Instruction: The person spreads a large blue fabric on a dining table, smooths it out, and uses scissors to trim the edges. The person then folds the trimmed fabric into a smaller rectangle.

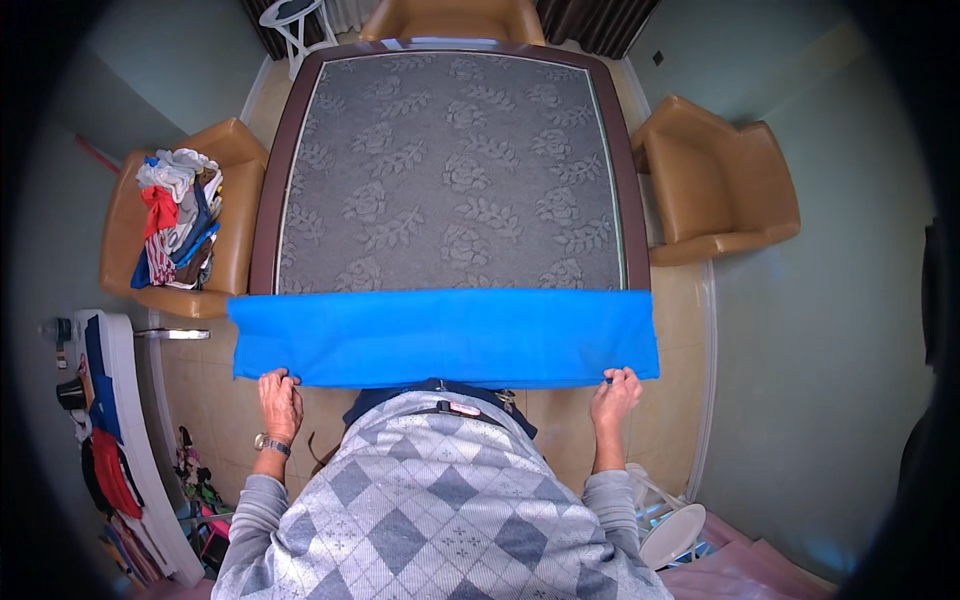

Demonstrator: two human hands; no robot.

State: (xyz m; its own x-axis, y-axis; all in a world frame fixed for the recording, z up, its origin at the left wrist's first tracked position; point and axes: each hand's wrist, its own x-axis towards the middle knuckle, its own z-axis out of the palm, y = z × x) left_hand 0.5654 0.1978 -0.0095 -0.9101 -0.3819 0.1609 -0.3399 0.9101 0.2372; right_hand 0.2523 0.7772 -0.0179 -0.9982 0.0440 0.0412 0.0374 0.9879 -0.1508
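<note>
A long strip of bright blue cloth point(445, 335) lies across the near end of the table and hangs over its front edge toward my body. At its near left corner, my left hand point(281, 405) is closed, fingers pinching the hem. My right hand point(616, 400) grips the near right corner in the same way. Between the two hands the cloth's lower edge runs fairly straight. Beyond it shows the grey tabletop point(450, 170) with a raised flower pattern and a dark brown frame.
Tan armchairs stand at the left point(240, 230), the right point(715, 180) and the far end point(450, 18). A pile of folded clothes point(180, 215) fills the left chair's seat. A white shelf point(150, 450) with cloths is at lower left; a white stool point(673, 535) stands behind my right arm.
</note>
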